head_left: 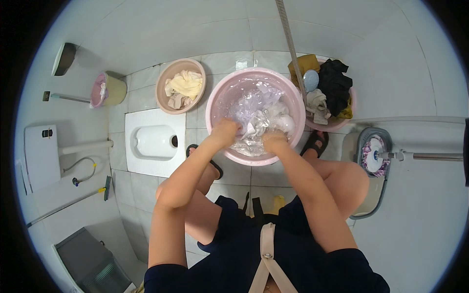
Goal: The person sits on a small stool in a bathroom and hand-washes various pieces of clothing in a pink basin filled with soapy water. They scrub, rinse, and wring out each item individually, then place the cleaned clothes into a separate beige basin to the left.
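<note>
A large pink basin [213,100] of water stands on the floor in front of me. White cloth [256,124] lies wet and bunched in it, with a pale, lilac-tinted part spread toward the far side. My left hand [226,133] is inside the near left rim, its fingers curled closed on the edge of the white cloth. Close to the near right wall, my right hand [276,140] is closed on the same cloth at the waterline. Water and fabric cover part of its fingertips. Splashes and ripples blur the cloth between both hands.
Left of the big basin stands a smaller basin [160,95] with cream clothes, beside a squat toilet [155,115]. Right, a shower hose [288,36] hangs by a basin [352,100] heaped with dark and mustard clothes [336,85]. A mop bucket [362,141] stands near my right knee.
</note>
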`<state>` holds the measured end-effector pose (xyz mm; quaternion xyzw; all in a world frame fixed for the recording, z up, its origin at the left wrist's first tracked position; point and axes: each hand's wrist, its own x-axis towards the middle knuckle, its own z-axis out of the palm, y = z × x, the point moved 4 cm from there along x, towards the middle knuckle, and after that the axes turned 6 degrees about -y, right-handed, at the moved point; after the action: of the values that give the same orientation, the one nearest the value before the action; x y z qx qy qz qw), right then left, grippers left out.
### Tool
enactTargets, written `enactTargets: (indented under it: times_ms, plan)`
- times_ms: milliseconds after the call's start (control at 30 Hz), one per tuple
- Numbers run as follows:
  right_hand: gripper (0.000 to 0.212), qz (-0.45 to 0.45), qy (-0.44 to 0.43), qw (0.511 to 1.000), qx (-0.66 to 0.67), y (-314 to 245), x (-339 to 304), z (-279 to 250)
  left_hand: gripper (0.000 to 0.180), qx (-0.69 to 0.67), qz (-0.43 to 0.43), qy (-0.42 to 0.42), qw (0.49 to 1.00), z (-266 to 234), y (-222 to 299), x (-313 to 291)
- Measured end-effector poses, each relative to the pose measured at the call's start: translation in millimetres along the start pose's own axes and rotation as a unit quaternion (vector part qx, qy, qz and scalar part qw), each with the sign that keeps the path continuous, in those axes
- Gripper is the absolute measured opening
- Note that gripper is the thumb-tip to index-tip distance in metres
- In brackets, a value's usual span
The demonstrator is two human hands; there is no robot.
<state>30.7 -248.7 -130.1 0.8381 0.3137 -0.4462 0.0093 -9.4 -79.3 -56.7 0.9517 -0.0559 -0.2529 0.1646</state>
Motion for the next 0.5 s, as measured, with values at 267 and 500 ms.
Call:
enactTargets:
  times_ms: [267,500]
  plan:
    - [0.036,0.009,0.074,0.981,0.177,16.8,-11.4,-63.5,0.022,-0.29,-0.042,0.22,0.93,-122.6,27.4,-54.5]
    - [0.062,-0.115,0.42,0.874,0.214,4.5,-19.4,-101.1,0.02,-0.638,0.203,0.274,0.691,-189.0,66.2,-108.3]
